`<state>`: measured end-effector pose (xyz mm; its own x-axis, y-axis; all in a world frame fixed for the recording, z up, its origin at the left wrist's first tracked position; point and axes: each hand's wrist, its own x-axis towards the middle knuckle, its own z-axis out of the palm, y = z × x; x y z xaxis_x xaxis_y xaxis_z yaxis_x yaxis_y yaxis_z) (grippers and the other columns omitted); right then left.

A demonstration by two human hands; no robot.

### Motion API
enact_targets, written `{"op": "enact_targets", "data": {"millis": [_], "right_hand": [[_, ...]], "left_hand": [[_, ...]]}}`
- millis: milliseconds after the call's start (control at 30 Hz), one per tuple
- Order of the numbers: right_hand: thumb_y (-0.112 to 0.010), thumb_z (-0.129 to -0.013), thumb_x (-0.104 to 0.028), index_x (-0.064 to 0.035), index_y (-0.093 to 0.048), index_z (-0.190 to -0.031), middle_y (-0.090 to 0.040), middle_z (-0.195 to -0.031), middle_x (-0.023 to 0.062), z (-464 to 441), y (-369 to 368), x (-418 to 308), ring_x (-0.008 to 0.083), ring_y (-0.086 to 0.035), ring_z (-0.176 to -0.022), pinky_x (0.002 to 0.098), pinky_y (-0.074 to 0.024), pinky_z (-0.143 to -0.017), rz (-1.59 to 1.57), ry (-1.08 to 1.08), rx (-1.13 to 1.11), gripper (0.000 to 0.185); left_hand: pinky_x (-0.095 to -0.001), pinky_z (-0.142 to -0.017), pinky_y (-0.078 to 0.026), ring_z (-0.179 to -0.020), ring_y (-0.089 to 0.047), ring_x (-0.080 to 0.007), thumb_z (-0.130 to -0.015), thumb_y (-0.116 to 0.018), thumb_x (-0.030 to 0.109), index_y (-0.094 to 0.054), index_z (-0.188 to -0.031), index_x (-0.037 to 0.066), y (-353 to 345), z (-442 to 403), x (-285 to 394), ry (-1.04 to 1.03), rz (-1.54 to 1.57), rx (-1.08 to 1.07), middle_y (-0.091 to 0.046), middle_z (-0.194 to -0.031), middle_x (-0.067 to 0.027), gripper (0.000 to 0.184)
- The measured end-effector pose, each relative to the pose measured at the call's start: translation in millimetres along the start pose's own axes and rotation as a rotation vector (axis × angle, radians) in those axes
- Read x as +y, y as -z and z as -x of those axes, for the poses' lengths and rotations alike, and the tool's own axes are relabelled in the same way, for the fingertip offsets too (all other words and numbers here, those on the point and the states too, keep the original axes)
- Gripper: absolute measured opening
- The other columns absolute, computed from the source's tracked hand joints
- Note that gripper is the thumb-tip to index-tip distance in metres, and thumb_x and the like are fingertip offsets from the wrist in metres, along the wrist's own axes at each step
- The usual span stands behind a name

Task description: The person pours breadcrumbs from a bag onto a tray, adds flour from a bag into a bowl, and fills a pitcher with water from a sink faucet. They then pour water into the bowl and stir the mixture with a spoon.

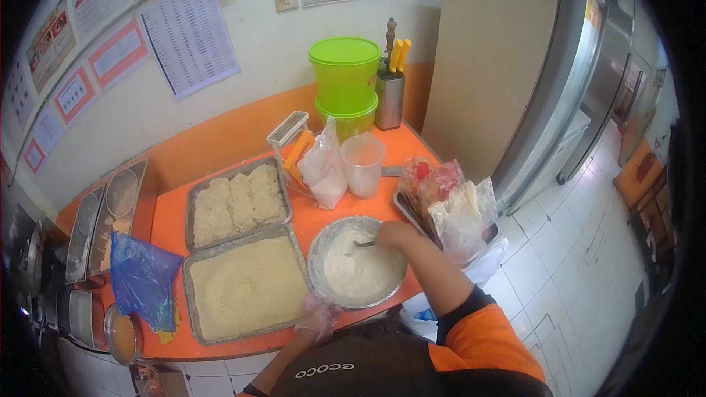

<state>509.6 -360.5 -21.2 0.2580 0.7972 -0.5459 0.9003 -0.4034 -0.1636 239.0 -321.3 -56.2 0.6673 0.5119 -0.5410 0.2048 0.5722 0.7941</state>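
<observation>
A round metal bowl (315, 270) of white batter (353, 272) stands near the table's front edge. My right hand (397, 237) is over the bowl's right side, closed on a metal utensil (362, 244) that dips into the batter; its lower end is hidden, so its exact kind is unclear. In a clear plastic glove, my left hand (321, 315) grips the bowl's lower left rim. Left of the bowl lies a metal tray (193, 301) of pale crumbs (250, 290). Behind it, another tray (190, 213) holds breaded pieces (239, 202).
Behind the bowl stand a clear plastic jug (363, 169) and a bag of white powder (323, 169). Plastic bags (460, 213) on a tray crowd the right. Green tubs (344, 73) and a knife block (390, 99) are at the back. A blue bag (143, 279) lies left.
</observation>
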Motion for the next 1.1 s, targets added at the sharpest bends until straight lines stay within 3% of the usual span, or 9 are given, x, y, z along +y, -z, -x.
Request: {"op": "enact_targets", "data": {"millis": [133, 333, 433, 533, 633, 733, 833, 933, 1100], "right_hand": [[-0.056, -0.067, -0.024, -0.0014, -0.064, -0.092, -0.060, -0.098, 0.0170, 13.0, -1.3, -21.1, 0.0292, -0.058, -0.091, 0.0379, -0.0435, -0.079, 0.064, 0.084, -0.116, 0.034], [-0.054, -0.068, -0.024, -0.0058, -0.067, -0.084, -0.062, -0.090, 0.0166, -4.6, -13.9, -16.5, 0.0286, -0.059, -0.088, 0.0381, -0.0446, -0.077, -0.044, -0.049, 0.154, 0.027], [-0.051, -0.070, -0.025, -0.0059, -0.067, -0.082, -0.062, -0.090, 0.0168, 39.8, 25.8, -31.8, 0.0284, -0.059, -0.087, 0.0380, -0.0439, -0.078, 0.149, 0.115, -0.184, 0.027], [-0.052, -0.069, -0.026, -0.0051, -0.066, -0.082, -0.062, -0.090, 0.0165, 60.1, 54.7, -15.4, 0.0279, -0.059, -0.087, 0.0381, -0.0439, -0.078, -0.102, -0.163, -0.025, 0.028], [-0.054, -0.068, -0.028, -0.0055, -0.066, -0.083, -0.062, -0.090, 0.0152, 3.3, -1.4, -29.5, 0.0276, -0.059, -0.087, 0.0382, -0.0438, -0.078, -0.082, -0.066, 0.179, 0.029], [-0.055, -0.068, -0.028, -0.0057, -0.066, -0.087, -0.062, -0.093, 0.0148, 33.2, 17.4, -28.2, 0.0275, -0.059, -0.088, 0.0386, -0.0436, -0.079, 0.069, -0.021, -0.056, 0.031], [-0.056, -0.068, -0.029, -0.0054, -0.066, -0.089, -0.061, -0.095, 0.0148, 52.3, 49.6, -10.2, 0.0274, -0.059, -0.090, 0.0397, -0.0435, -0.079, -0.131, -0.238, -0.004, 0.033], [-0.059, -0.065, -0.031, -0.0056, -0.066, -0.089, -0.061, -0.096, 0.0139, -20.5, -19.9, -7.2, 0.0258, -0.059, -0.090, 0.0395, -0.0442, -0.078, -0.057, -0.008, 0.144, 0.035], [-0.057, -0.068, -0.034, -0.0068, -0.066, -0.086, -0.062, -0.092, 0.0148, 51.8, 46.2, -17.8, 0.0274, -0.060, -0.087, 0.0382, -0.0452, -0.075, -0.055, -0.184, 0.023, 0.034]], "left_hand": [[-0.0298, -0.043, -0.045, -0.062, -0.057, -0.0181, -0.082, -0.048, 0.009, -0.043, -0.099, 0.010, -1.7, 3.9, 4.8, -0.014, 0.040, -0.020, -0.054, -0.075, -0.0053, 0.018], [-0.0294, -0.044, -0.047, -0.063, -0.057, -0.0169, -0.082, -0.048, 0.006, -0.043, -0.102, 0.010, -3.9, 2.6, 4.5, 0.026, 0.135, 0.013, -0.054, -0.076, -0.0061, 0.021], [-0.0275, -0.047, -0.048, -0.064, -0.056, -0.0158, -0.082, -0.047, 0.004, -0.043, -0.105, 0.010, 2.4, -6.4, -3.5, -0.021, 0.138, -0.045, -0.054, -0.077, -0.0059, 0.023], [-0.0264, -0.050, -0.049, -0.067, -0.056, -0.0152, -0.082, -0.046, 0.003, -0.042, -0.107, 0.009, -5.7, 3.2, 5.2, -0.041, 0.139, -0.028, -0.054, -0.081, -0.0054, 0.026], [-0.0258, -0.053, -0.050, -0.067, -0.056, -0.0147, -0.082, -0.045, 0.001, -0.043, -0.107, 0.009, -1.9, 2.8, 2.0, -0.014, 0.103, -0.035, -0.055, -0.083, -0.0054, 0.026], [-0.0249, -0.052, -0.049, -0.066, -0.055, -0.0142, -0.082, -0.044, 0.001, -0.044, -0.106, 0.010, 8.1, -14.0, -14.7, -0.074, 0.210, -0.104, -0.055, -0.081, -0.0048, 0.026], [-0.0248, -0.053, -0.049, -0.066, -0.055, -0.0144, -0.082, -0.044, 0.002, -0.045, -0.107, 0.010, -0.7, -5.4, -5.0, -0.021, 0.271, -0.025, -0.056, -0.081, -0.0043, 0.027], [-0.0257, -0.053, -0.050, -0.068, -0.055, -0.0144, -0.082, -0.045, 0.002, -0.045, -0.107, 0.011, -8.5, 7.3, 11.6, 0.009, 0.161, -0.021, -0.055, -0.082, -0.0033, 0.027], [-0.0262, -0.049, -0.049, -0.063, -0.054, -0.0143, -0.082, -0.047, 0.003, -0.045, -0.105, 0.010, 4.8, -10.0, -1.1, 0.052, 0.195, -0.051, -0.054, -0.077, -0.0029, 0.024]]}}
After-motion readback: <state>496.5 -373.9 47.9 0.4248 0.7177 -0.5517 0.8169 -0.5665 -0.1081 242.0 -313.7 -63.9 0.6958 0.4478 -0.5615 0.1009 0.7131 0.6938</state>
